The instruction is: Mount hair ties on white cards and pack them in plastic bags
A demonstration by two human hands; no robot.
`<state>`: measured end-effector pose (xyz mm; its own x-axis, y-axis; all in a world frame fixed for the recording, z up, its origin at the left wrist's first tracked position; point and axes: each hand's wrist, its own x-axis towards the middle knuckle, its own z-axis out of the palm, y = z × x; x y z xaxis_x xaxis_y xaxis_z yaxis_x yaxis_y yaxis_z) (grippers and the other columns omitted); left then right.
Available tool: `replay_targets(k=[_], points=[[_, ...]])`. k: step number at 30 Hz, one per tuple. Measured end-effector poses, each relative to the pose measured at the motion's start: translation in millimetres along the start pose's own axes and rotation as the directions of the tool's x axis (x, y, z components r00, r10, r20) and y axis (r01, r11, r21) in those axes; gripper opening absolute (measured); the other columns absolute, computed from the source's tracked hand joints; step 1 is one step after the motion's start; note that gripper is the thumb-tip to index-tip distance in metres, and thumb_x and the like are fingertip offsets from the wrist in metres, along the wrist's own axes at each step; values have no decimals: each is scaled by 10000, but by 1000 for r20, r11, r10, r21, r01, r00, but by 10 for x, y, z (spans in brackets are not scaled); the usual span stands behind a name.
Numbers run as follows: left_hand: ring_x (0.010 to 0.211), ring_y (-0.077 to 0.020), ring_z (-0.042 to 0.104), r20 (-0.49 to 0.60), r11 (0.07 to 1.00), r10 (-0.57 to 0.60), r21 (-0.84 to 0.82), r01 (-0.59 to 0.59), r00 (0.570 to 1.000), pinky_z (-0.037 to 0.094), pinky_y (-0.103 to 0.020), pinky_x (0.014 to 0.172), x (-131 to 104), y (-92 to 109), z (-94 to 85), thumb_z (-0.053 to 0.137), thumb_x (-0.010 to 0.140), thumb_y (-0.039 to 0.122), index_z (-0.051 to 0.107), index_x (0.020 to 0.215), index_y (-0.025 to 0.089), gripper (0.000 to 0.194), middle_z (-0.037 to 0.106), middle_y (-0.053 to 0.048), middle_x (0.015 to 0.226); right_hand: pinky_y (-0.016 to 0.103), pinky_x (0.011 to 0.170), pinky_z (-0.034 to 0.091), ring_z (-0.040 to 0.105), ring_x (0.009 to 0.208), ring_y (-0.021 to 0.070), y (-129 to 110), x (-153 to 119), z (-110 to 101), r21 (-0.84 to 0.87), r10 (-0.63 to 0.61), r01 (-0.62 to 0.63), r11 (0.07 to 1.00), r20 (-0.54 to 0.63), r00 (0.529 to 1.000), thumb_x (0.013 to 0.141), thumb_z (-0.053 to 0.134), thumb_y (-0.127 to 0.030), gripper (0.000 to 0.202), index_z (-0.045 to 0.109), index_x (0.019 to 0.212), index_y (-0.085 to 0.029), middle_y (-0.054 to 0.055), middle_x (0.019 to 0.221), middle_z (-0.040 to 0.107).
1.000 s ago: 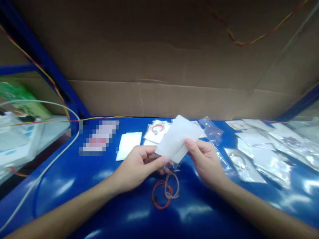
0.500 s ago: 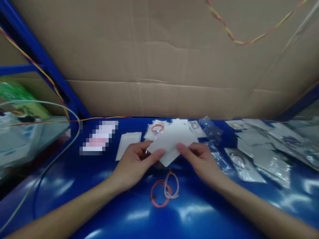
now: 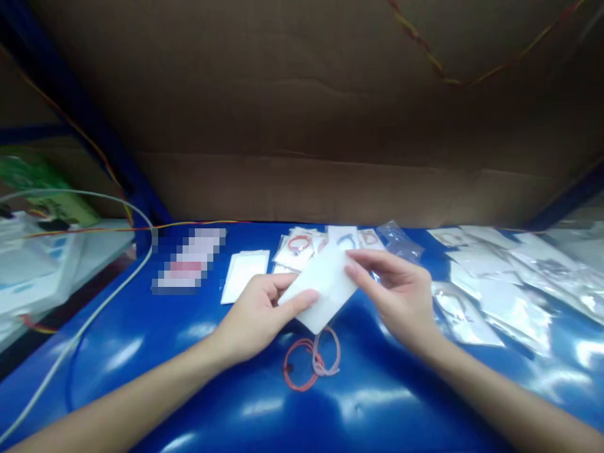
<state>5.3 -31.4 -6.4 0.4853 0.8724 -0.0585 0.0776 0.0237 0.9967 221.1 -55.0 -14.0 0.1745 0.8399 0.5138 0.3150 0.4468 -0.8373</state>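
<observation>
A white card (image 3: 321, 292) is held tilted above the blue table, with its lower corner pointing toward me. My left hand (image 3: 262, 311) pinches its left side, thumb on top and fingers underneath. At its upper right edge, my right hand (image 3: 396, 292) grips the card between thumb and fingertips. Just below the card lie a red-orange hair tie (image 3: 296, 385) and a pale pink hair tie (image 3: 337, 362), overlapping each other. Behind the card are clear packets with coiled bands, one with an orange band (image 3: 299, 243), partly hidden by the card.
White cards (image 3: 244, 274) lie stacked left of my left hand. Several clear bags with white cards (image 3: 512, 308) spread over the right side. An empty-looking clear bag (image 3: 401, 241) lies at the back. A pale cable (image 3: 101, 301) loops along the left; cardboard (image 3: 330, 126) stands behind.
My right hand has shifted slightly right and up along the card's edge. The card has moved a little toward me, now covering the top of the pink hair tie. The picture's background has darkened.
</observation>
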Motion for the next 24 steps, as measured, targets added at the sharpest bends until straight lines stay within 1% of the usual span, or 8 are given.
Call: replay_targets(k=[2, 4, 7, 10, 14, 17, 21, 24], points=[[768, -218, 730, 13, 1000, -9, -18, 10, 1000, 550, -253, 672, -5, -9, -8, 740, 863, 404, 809, 1023, 192, 274, 808, -67, 893, 352, 849, 563, 710, 938, 212, -2, -5, 11, 16, -78, 77, 997, 48, 996, 867, 770, -258, 152, 794, 1017, -261, 32, 1019, 780], [740, -216, 731, 23, 998, -27, -48, 28, 999, 546, -253, 644, -15, -7, -13, 746, 855, 415, 799, 1038, 187, 297, 809, -77, 910, 368, 900, 546, 690, 994, 214, -19, -19, 21, 23, -166, 164, 986, 125, 978, 890, 740, -230, 165, 783, 1046, -260, 44, 1053, 749], [651, -214, 718, 17, 995, -64, -77, 65, 998, 522, -244, 554, -28, 9, -12, 762, 831, 447, 786, 1003, 179, 320, 802, -82, 838, 407, 975, 521, 652, 1108, 239, -50, -55, 26, -21, -277, 293, 956, 262, 925, 907, 706, -212, 225, 764, 1122, -248, 84, 1163, 693], [612, -205, 705, -9, 994, -80, -71, 79, 997, 503, -229, 513, -31, 16, -10, 755, 838, 459, 776, 963, 184, 303, 793, -75, 781, 444, 1016, 508, 598, 1217, 272, -62, -90, 18, -71, -317, 366, 928, 366, 875, 895, 716, -248, 306, 726, 1201, -251, 113, 1279, 629], [585, -175, 681, -40, 994, -81, -83, 77, 996, 488, -209, 492, -21, 20, -14, 760, 844, 435, 777, 1009, 188, 297, 800, -76, 808, 471, 1114, 446, 525, 1326, 285, -61, -101, 4, -81, -279, 350, 933, 452, 847, 885, 736, -302, 434, 649, 1309, -281, 109, 1403, 549], [579, -175, 683, -47, 988, -97, -126, 90, 994, 503, -215, 495, -12, 39, -20, 771, 835, 441, 763, 1077, 196, 345, 797, -68, 806, 470, 1155, 407, 497, 1368, 275, -58, -95, 5, -38, -256, 311, 950, 479, 840, 917, 701, -288, 459, 596, 1364, -287, 110, 1442, 523], [602, -185, 701, -77, 984, -107, -148, 95, 991, 533, -229, 516, -13, 78, -22, 778, 828, 447, 738, 1150, 209, 402, 794, -55, 803, 476, 1135, 425, 530, 1329, 267, -60, -98, 12, -27, -245, 281, 959, 418, 875, 927, 676, -253, 354, 618, 1274, -279, 109, 1371, 576], [573, -171, 685, -106, 982, -131, -147, 115, 986, 523, -221, 502, -20, 95, -14, 793, 814, 438, 750, 1119, 212, 382, 795, -49, 799, 478, 1150, 409, 518, 1346, 272, -66, -101, 15, -44, -210, 258, 965, 457, 865, 905, 704, -265, 356, 629, 1253, -286, 98, 1410, 554]])
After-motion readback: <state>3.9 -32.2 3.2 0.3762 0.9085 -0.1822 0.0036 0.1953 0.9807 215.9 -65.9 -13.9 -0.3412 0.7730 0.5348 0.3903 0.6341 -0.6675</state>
